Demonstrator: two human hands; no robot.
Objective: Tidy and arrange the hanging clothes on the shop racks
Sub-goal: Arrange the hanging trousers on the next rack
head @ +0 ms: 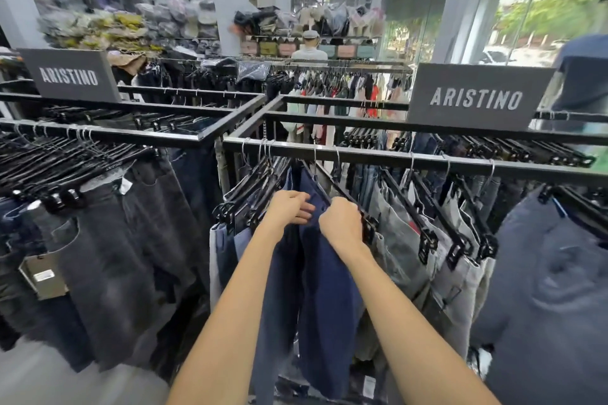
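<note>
Navy blue trousers [325,279] hang on black clip hangers from the black metal rail [394,159] in front of me. My left hand [291,207] rests on the waistband of the navy trousers, fingers curled over the cloth. My right hand [342,223] grips the black clip hanger [370,226] on the right side of the same navy pair. Light grey trousers [404,240] hang just to the right, and more blue pairs [227,246] to the left.
A second rack [98,133] at the left carries dark grey jeans [108,256]. Two grey ARISTINO signs [477,98] [69,75] stand on the racks. A dark garment [552,289] hangs at the far right. Shelves of bags line the back wall.
</note>
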